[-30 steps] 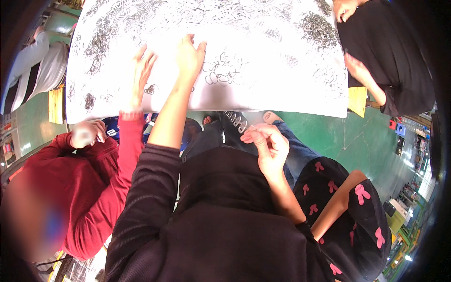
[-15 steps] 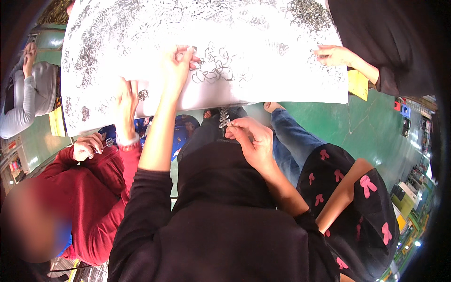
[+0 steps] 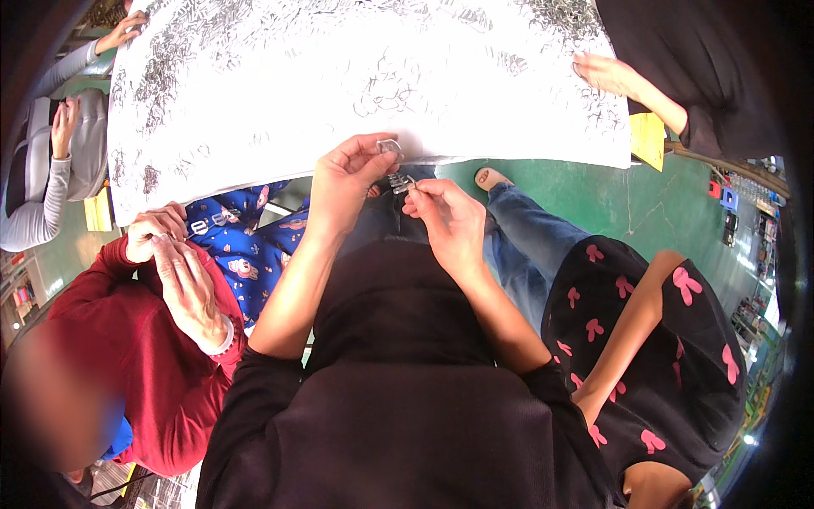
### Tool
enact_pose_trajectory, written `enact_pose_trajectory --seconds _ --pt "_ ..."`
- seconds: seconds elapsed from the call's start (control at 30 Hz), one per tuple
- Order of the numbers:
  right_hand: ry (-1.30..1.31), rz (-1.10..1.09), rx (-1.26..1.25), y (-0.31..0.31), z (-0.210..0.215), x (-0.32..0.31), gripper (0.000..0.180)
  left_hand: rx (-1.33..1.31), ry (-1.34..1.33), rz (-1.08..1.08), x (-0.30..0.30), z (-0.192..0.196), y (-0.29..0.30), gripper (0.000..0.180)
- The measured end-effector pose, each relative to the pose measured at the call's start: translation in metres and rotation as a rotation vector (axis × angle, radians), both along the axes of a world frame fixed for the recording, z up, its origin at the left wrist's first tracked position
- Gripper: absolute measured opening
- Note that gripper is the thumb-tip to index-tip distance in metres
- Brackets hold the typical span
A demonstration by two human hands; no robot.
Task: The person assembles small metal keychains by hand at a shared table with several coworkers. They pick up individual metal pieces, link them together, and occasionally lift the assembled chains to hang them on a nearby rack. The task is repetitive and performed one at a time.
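Both hands loaded: left hand (image 3: pixel 343 182) pinches a ring between thumb and fingertips, right hand (image 3: pixel 455 222) pinches the near end of a strip. Table (image 3: pixel 292 114), white top, lies just beyond both hands. Loose loops (image 3: pixel 388 100) are scattered on it, ahead of the left fingertips. Strip (image 3: pixel 398 183) sits just left of the right fingertips, below the left pinch; too small to tell how its links join. Ring (image 3: pixel 389 147) is at the left fingertips, near the strip.

Looks like lining up ring to strip. I'd lock the right pinch close to the working link so nothing swings, hold the ring by its edge, and move only the left. Main risk, my read: a drop falls short of the table, so work further over it
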State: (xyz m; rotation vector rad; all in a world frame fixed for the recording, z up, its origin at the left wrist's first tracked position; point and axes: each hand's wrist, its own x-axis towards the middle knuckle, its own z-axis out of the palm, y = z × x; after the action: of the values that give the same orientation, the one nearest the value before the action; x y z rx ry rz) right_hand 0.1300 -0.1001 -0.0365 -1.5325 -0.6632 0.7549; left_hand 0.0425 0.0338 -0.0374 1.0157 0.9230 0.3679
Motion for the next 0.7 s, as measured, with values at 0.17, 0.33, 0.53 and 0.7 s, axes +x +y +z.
enact_pose_trajectory --seconds 0.17,0.33,0.53,0.7 --pt "-0.085 -0.022 -0.042 0.000 0.001 -0.001 0.009 0.096 0.089 -0.004 -0.002 0.019 -0.019 0.016" --pt "-0.141 -0.058 -0.006 0.001 0.000 -0.005 0.007 0.351 -0.016 -0.006 -0.003 0.029 -0.032 0.011" --pt "-0.101 -0.070 -0.091 -0.008 -0.011 0.002 0.011 0.664 0.054 -0.015 -0.019 0.021 -0.040 0.015" --pt "-0.529 0.011 -0.272 0.044 -0.054 0.046 0.015 0.730 0.059 -0.033 -0.037 0.022 -0.047 0.015"
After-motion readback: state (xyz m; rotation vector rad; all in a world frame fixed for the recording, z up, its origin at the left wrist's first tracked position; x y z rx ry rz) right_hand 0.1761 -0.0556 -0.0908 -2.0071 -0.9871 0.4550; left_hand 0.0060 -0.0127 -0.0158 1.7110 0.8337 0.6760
